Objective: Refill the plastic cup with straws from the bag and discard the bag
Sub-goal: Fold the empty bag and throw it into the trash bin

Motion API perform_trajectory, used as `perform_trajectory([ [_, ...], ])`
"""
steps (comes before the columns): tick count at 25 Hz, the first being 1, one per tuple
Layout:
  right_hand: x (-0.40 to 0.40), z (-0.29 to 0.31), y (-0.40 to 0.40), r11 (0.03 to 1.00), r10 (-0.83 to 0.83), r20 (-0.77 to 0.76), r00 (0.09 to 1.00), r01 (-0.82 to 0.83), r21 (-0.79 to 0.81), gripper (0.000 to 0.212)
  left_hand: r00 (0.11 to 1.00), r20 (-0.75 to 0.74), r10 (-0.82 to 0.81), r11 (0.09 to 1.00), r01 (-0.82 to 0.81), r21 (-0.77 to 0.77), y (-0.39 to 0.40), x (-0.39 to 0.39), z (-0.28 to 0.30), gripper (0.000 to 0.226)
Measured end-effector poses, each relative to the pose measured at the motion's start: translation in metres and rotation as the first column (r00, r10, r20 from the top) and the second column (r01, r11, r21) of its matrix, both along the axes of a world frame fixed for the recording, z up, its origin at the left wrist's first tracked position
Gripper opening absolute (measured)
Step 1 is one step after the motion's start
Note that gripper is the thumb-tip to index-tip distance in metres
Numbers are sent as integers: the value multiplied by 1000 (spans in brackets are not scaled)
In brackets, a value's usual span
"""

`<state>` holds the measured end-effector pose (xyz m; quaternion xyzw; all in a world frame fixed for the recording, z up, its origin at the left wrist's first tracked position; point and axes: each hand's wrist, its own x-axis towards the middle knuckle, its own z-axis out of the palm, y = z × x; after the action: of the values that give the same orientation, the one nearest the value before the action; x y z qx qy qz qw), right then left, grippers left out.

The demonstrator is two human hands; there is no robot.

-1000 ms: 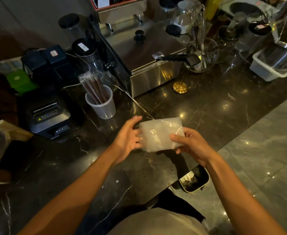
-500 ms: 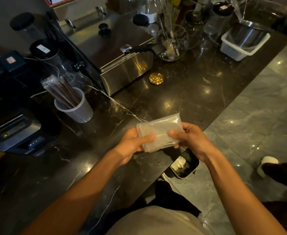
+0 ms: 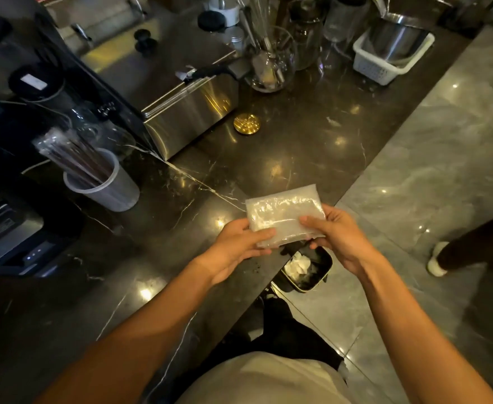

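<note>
A folded clear plastic bag is held flat between both hands over the counter's front edge. My left hand pinches its lower left corner, and my right hand grips its right side. The translucent plastic cup stands at the left on the dark marble counter, with several dark wrapped straws leaning out of it. Directly below the bag, on the floor, sits an open bin with white waste inside.
A steel machine stands behind the cup, a black printer at the left. A gold disc, a glass bowl of utensils and a white basket sit farther back. Another person's leg and shoe is at the right.
The bag has moved right and toward the counter's edge, now over the bin. The view swung right and down, and a person's foot came into view.
</note>
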<state>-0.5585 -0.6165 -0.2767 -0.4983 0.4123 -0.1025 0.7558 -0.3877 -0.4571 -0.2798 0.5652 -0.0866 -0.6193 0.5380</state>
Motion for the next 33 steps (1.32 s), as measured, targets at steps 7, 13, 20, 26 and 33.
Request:
perform_trajectory([
  [7,-70,-14,14,962,-267,-63,962,270,48,7,997,40,-60,998,59,39,-17,-43,-18,43],
  [13,-108,-33,11,889,-394,-71,916,399,225,9,999,25,-21,996,19,92,-25,-91,-29,43],
  [20,-171,-90,-36,937,-252,-293,922,308,163,9,999,-27,-39,956,45,289,-54,-172,-77,26],
  [26,-202,-188,-98,942,-177,-443,879,282,184,7,996,-46,74,863,-41,503,-113,-223,-168,23],
  [33,-203,-337,-138,952,-113,-584,804,255,167,11,990,-8,139,760,-102,642,-158,-246,-321,35],
])
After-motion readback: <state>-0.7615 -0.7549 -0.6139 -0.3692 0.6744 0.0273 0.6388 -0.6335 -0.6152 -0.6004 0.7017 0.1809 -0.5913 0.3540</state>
